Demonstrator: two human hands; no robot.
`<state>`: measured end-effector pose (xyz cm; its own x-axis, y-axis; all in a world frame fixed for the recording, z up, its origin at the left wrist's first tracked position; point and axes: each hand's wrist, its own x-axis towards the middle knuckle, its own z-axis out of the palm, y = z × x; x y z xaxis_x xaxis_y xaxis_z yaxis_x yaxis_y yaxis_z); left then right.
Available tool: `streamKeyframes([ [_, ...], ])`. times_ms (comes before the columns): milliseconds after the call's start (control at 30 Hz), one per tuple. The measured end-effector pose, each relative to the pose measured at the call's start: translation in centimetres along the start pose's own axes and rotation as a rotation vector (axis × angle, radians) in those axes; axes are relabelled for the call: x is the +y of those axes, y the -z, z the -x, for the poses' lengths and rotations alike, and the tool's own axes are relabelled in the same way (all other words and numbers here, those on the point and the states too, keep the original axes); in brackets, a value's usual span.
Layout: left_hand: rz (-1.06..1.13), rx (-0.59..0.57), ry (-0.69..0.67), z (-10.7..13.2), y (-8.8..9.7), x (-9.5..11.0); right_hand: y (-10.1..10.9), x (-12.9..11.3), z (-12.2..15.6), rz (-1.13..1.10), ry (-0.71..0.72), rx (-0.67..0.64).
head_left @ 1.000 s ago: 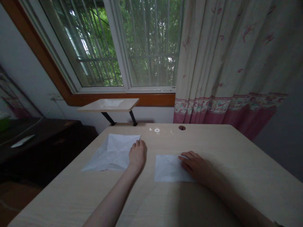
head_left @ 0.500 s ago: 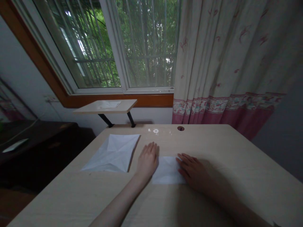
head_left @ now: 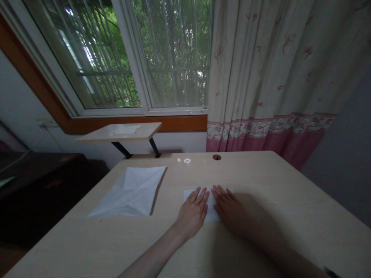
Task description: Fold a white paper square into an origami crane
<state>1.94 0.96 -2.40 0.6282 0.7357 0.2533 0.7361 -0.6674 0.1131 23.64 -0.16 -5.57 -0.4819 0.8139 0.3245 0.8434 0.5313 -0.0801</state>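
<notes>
A small white folded paper [head_left: 211, 204] lies on the light wooden table [head_left: 261, 185] in front of me. My left hand [head_left: 193, 210] lies flat on its left part, fingers stretched out. Beside it, my right hand [head_left: 228, 206] rests flat on the paper's right part, fingers spread. Both hands hide most of the sheet. A larger creased white paper sheet [head_left: 130, 191] lies apart to the left on the table, touched by neither hand.
A small raised shelf [head_left: 118, 133] on black brackets stands at the table's back left, with a pale sheet on it. A cable hole [head_left: 216, 157] is in the tabletop. A curtain [head_left: 275, 77] hangs behind on the right; a barred window [head_left: 130, 54] is behind. A dark cabinet [head_left: 34, 181] stands left.
My left hand left the edge of the large sheet and moved right onto the small paper. My right hand slid slightly left on it. The view shifted a little.
</notes>
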Motion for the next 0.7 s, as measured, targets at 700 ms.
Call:
streamKeyframes([
  [700, -0.053, -0.063, 0.171, 0.1, -0.1, 0.2, 1.8, 0.1, -0.5, -0.053, -0.074, -0.074],
])
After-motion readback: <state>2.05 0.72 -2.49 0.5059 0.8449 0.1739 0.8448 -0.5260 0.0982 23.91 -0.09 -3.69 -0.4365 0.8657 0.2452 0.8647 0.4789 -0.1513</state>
